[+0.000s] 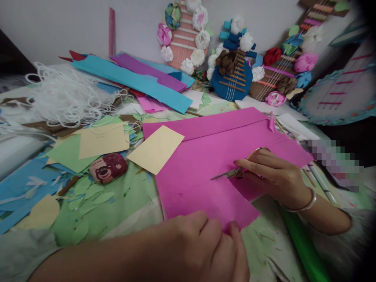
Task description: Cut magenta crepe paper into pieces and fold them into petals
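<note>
A large sheet of magenta paper lies in front of me, with a folded strip along its far side. My right hand is closed around a pair of scissors, whose blades point left into a cut in the sheet. Below the cut, the near flap of paper is pinched by my left hand at its front edge, the fingers curled and partly hidden from the camera. A cream card overlaps the left side of the sheet.
Left of the sheet lie a small bear-printed case, paper scraps and tangled white cord. Blue and purple paper strips lie behind. Decorated paper instruments lean on the wall. A green roll is at the right.
</note>
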A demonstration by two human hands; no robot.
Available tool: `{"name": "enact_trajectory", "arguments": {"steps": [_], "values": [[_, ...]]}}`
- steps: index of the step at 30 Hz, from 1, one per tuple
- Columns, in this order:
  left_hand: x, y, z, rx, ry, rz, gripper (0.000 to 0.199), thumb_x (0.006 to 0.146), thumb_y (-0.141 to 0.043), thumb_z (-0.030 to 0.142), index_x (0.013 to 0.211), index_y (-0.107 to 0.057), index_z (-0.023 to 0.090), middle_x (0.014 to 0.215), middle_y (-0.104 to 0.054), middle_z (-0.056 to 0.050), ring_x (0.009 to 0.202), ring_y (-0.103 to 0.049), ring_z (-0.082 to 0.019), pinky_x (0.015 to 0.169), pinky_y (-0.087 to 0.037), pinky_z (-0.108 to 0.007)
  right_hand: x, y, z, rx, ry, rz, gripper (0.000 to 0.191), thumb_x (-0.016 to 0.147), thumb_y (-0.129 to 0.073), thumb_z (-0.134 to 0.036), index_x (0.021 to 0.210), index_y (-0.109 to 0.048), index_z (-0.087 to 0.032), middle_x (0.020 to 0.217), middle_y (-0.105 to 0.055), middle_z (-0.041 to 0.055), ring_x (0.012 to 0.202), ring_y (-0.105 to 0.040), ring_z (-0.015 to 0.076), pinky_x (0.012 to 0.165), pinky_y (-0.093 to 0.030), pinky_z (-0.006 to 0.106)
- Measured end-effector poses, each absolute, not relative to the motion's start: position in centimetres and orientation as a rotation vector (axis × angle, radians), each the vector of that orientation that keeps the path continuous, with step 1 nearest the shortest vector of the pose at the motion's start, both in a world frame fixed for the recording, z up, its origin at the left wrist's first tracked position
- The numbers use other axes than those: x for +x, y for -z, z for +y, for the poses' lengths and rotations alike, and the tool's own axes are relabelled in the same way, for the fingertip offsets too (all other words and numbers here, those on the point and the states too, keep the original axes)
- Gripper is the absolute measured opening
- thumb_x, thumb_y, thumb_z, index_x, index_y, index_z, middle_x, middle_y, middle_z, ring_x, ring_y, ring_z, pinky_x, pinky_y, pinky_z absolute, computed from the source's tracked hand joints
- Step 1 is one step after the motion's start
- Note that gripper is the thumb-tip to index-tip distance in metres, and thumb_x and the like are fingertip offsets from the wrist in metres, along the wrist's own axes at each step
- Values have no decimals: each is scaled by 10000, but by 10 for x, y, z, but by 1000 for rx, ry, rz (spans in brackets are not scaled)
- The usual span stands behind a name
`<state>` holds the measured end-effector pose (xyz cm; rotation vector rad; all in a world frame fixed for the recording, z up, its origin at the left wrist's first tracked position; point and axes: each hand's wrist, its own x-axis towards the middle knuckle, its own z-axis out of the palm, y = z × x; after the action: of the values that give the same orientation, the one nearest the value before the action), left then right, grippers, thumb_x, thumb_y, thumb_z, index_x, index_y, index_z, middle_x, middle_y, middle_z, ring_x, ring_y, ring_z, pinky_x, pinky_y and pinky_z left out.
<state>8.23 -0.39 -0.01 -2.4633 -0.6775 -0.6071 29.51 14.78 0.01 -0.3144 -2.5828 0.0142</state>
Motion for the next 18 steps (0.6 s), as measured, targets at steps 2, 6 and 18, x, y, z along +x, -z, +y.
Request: {"name": "enact_trajectory", "arguments": {"steps": [2, 6, 18], "values": [[81, -2, -4, -2486, 558, -680, 207, 901, -471, 193, 989, -638, 108, 646, -539, -10, 496, -443, -93, 391, -301, -246, 295, 1, 148, -310, -16, -2584, 340, 829, -584, -79, 1150, -613, -191, 786, -646, 61, 728, -593, 173, 682, -483, 344], [80, -5, -6, -2517, 518, -763, 202, 901, -484, 211, 1013, -622, 113, 650, -538, -6, 516, -464, -104, 417, -329, -254, 295, 2, 147, -308, 0, -2572, 356, 823, -593, -69, 1155, -602, -196, 796, -646, 63, 732, -587, 172, 683, -486, 346], [88, 8, -6, -2448, 674, -681, 172, 872, -522, 185, 941, -646, 89, 626, -535, -2, 482, -443, -97, 387, -267, -267, 291, 0, 145, -338, 13, -2565, 306, 848, -537, -87, 1116, -623, -205, 767, -615, 54, 704, -568, 164, 660, -476, 339]]}}
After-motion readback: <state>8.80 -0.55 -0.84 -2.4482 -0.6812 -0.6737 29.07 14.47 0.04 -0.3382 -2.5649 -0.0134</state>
